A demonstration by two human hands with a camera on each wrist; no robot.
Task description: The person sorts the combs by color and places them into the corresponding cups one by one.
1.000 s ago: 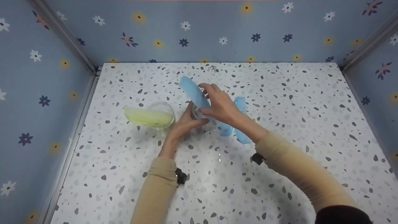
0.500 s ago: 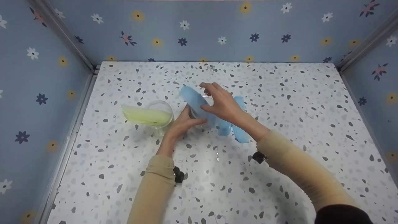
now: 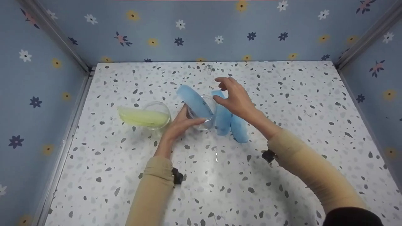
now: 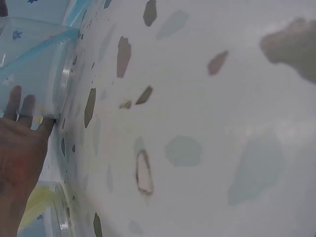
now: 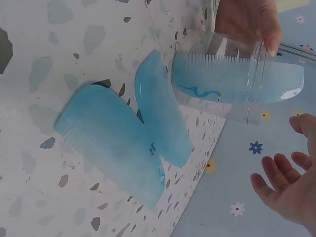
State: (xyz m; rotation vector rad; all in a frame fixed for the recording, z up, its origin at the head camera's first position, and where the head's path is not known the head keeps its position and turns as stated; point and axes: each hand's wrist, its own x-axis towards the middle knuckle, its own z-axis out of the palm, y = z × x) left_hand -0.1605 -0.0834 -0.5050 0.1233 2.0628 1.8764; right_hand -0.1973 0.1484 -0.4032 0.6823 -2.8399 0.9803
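Observation:
A clear plastic cup (image 3: 204,125) stands on the speckled table with a blue comb (image 3: 194,101) leaning in it, its upper end past the rim. My left hand (image 3: 176,127) grips this cup from the left, thumb across the near side. In the right wrist view the comb's teeth and a wavy print show through the cup wall. Just right of the cup my right hand (image 3: 238,98) hovers with loosely bent fingers, nothing between them. Two more blue combs lie below it, one (image 5: 163,111) beside the cup and another (image 5: 111,140) farther out.
To the left stands a second clear cup (image 3: 156,106) holding a yellow-green comb (image 3: 141,117) tilted leftward over the rim. Blue flower-patterned walls (image 3: 201,31) bound the table at the back and both sides.
The blue comb has sunk into the cup and my right hand has let go, moving off to the right. My left hand keeps its grip on the cup.

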